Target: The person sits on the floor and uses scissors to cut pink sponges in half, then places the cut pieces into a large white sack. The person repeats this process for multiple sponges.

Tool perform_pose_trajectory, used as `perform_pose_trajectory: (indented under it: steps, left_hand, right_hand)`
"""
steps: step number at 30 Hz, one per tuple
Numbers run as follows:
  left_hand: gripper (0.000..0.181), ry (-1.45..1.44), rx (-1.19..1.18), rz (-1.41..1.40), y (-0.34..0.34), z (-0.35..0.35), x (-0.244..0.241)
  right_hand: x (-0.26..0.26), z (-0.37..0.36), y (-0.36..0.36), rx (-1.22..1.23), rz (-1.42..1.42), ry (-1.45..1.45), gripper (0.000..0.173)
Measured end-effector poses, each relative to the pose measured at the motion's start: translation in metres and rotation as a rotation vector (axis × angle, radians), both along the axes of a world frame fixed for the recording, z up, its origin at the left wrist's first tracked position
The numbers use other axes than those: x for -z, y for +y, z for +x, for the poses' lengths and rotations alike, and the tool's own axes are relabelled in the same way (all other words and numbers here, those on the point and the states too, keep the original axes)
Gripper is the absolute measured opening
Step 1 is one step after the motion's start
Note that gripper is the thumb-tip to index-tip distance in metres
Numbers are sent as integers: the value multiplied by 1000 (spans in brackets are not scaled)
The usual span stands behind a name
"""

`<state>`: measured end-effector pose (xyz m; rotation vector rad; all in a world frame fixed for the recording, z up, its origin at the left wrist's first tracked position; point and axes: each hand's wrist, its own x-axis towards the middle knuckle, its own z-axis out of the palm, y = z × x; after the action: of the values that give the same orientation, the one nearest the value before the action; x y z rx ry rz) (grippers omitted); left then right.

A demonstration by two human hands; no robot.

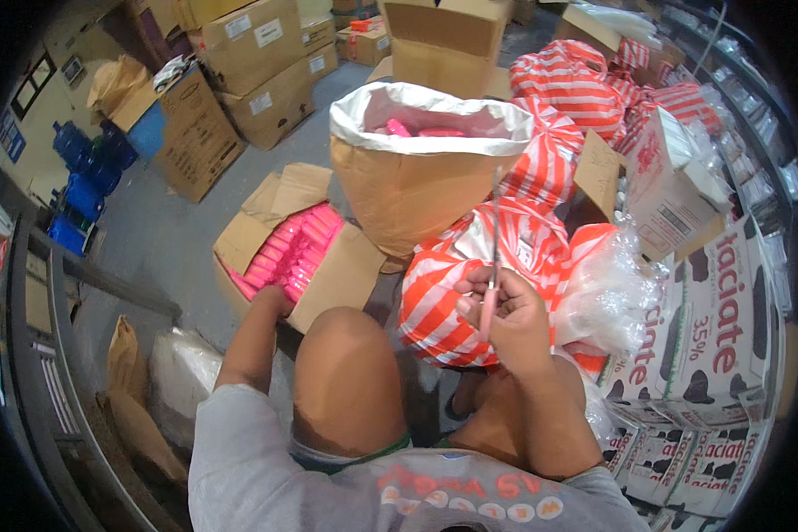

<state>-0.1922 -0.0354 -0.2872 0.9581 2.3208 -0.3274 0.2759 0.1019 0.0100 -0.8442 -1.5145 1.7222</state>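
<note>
My left hand (274, 302) reaches over the near edge of an open cardboard box (339, 274), its fingers hidden among pink plastic-wrapped packs (296, 249). Whether it grips one cannot be told. Upright in my right hand (515, 309) is a pair of scissors (489, 306) with pink handles, its blades pointing up and away from me. Just beyond my knees stands a tall brown sack (412, 183) with a white rolled rim; a few pink packs (432, 132) show inside. An orange-and-white striped plastic bag (432, 299) bulges beneath my right hand.
More striped bags (565, 83) pile up behind at the right. Printed cartons (711, 326) are stacked along my right side, near clear plastic wrap (598, 299). Large cardboard boxes (253, 53) and blue water jugs (83, 153) stand far left. A metal rack (53, 266) runs along the left.
</note>
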Motion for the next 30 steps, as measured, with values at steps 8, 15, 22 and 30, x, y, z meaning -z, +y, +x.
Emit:
perform_pose_trajectory:
  steps: [8, 15, 22, 30]
  left_hand:
    - [83, 9, -88, 329, 0, -2, -99]
    - [78, -296, 109, 1150, 10, 21, -339]
    - [74, -1625, 98, 1955, 17, 162, -438]
    - [51, -1616, -483, 1519, 58, 199, -303]
  right_hand:
    - [10, -2, -1, 18, 10, 76, 25]
    - [10, -9, -5, 9, 98, -23, 13]
    - [18, -8, 1, -16, 2, -8, 19]
    - [32, -23, -7, -56, 81, -159, 18]
